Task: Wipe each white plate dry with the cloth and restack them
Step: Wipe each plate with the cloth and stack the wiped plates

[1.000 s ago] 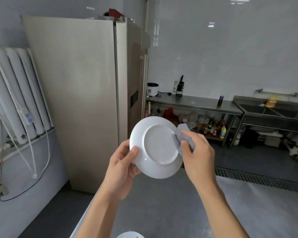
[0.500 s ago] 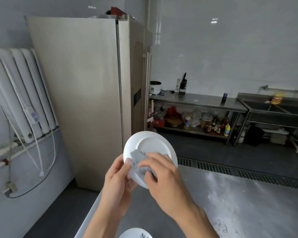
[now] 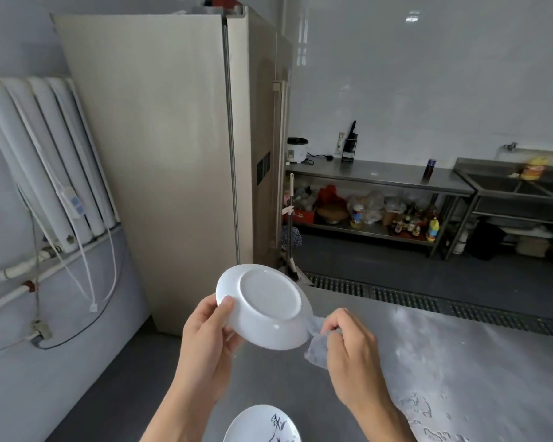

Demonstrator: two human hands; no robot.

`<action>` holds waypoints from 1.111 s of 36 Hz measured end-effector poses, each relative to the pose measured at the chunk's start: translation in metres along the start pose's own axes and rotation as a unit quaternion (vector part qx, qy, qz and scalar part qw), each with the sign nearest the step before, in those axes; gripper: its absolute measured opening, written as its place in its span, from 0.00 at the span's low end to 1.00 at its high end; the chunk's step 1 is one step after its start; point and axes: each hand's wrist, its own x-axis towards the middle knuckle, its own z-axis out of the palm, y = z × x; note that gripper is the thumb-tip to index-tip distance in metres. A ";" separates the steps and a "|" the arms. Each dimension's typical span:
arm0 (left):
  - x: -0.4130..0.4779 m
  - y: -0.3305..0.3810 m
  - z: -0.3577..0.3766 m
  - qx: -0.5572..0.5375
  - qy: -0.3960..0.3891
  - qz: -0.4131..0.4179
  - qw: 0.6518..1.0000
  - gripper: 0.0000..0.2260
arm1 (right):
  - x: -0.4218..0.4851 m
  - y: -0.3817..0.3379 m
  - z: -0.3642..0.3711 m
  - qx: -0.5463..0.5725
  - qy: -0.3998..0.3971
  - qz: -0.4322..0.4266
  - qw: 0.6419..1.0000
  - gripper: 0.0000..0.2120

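At nine o'clock of the view, a white radiator (image 3: 39, 161) on the wall. At eleven, a tall beige refrigerator (image 3: 147, 154).

Below centre, toward seven o'clock, the left hand (image 3: 208, 342). Grips the white plate (image 3: 262, 306) by its rim at the plate's nine o'clock, thumb pressed onto the underside edge, the other fingers tucked behind and out of sight. Holds it in the air above the steel table (image 3: 460, 362), tilted, underside and foot ring toward the camera.

At six o'clock, on the table at the bottom edge, a second plate (image 3: 259, 425), face up, with dark markings.

At the held plate's four o'clock, close against the rim, a bunched grey cloth (image 3: 316, 346). Touching or just beside: cannot tell. Pinched by the right hand (image 3: 351, 355) at five o'clock of the view, thumb and curled fingers closed together on the cloth's top, a loose fold hanging beneath them.

At two o'clock, a steel counter (image 3: 380, 175) with a crowded shelf below. At three, a sink (image 3: 517, 186).
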 end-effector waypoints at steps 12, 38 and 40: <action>0.005 -0.016 0.018 0.053 0.039 -0.020 0.998 0.05 | -0.007 -0.008 0.019 -0.235 0.006 -0.225 0.946 0.13; 0.007 -0.057 -0.030 0.293 -0.153 -0.073 0.941 0.15 | -0.029 0.058 -0.015 0.164 -0.078 0.262 0.948 0.15; 0.000 -0.071 -0.034 0.288 -0.168 -0.114 0.936 0.15 | -0.042 0.070 -0.023 0.154 -0.102 0.293 0.938 0.14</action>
